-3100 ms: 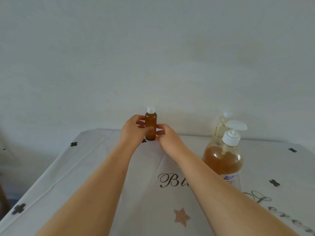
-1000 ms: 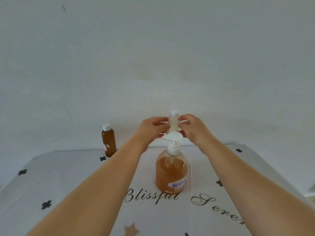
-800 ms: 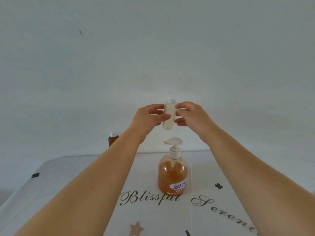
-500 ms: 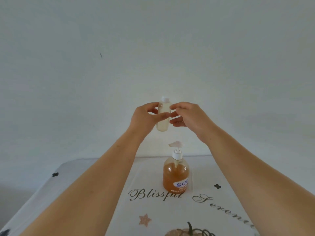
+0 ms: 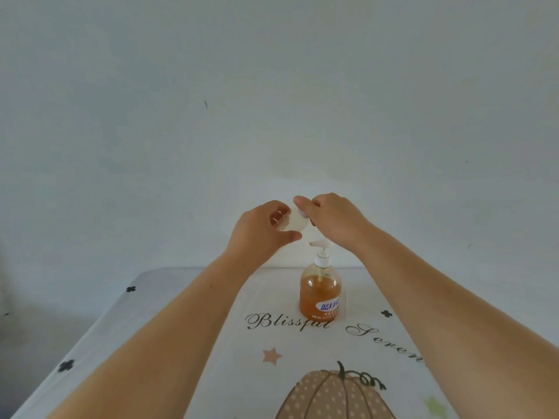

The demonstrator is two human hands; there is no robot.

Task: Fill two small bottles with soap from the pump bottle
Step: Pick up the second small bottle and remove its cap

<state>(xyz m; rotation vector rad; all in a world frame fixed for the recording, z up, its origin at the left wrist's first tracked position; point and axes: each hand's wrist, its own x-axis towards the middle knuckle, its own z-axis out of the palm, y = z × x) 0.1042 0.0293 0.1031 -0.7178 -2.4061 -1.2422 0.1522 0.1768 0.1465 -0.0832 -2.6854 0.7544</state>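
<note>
The pump bottle (image 5: 320, 293), clear with amber soap and a white pump head, stands on the table in the middle. Above it, in the air, my left hand (image 5: 261, 234) holds a small clear bottle (image 5: 295, 222) that is tilted so its base faces me. My right hand (image 5: 329, 217) pinches the bottle's white cap end, which its fingers mostly hide. The small amber-filled bottle is out of view.
The table (image 5: 157, 300) wears a white cloth printed with black crosses, script lettering, a star and a pumpkin. A plain white wall stands close behind the table's far edge. The cloth's left edge drops off at the left.
Both hands lifted the small clear bottle from behind the pump bottle into the air. It has now tipped from upright to lying, and my right fingers closed on its cap.
</note>
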